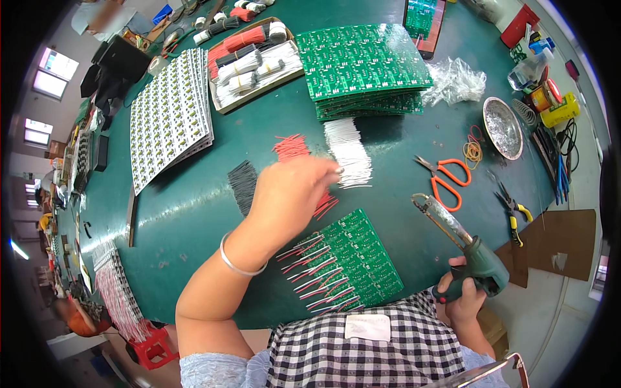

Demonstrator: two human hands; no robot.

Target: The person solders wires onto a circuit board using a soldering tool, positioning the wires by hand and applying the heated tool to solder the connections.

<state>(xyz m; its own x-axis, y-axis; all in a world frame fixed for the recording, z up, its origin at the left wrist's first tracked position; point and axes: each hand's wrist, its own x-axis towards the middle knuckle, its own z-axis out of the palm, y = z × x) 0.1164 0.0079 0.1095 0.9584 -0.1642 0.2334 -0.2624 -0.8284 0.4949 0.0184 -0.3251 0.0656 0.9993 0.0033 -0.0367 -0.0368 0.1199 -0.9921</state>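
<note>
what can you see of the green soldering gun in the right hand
The soldering gun has a dark green, plastic-looking pistol body and a long silvery metal barrel that ends in a looped tip. It is tilted, with the tip pointing up and to the left, close to the right edge of the green board but not touching it as far as shows. The right hand grips its handle from below, fingers wrapped around it, near the table's front edge. The body is lifted off the table.

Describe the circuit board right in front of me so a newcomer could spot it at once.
Start at the green table and come to its near edge, between the left hand and the right hand holding the soldering gun. The single green board lies there alone, with red and white wires sticking out of its left edge.
</note>
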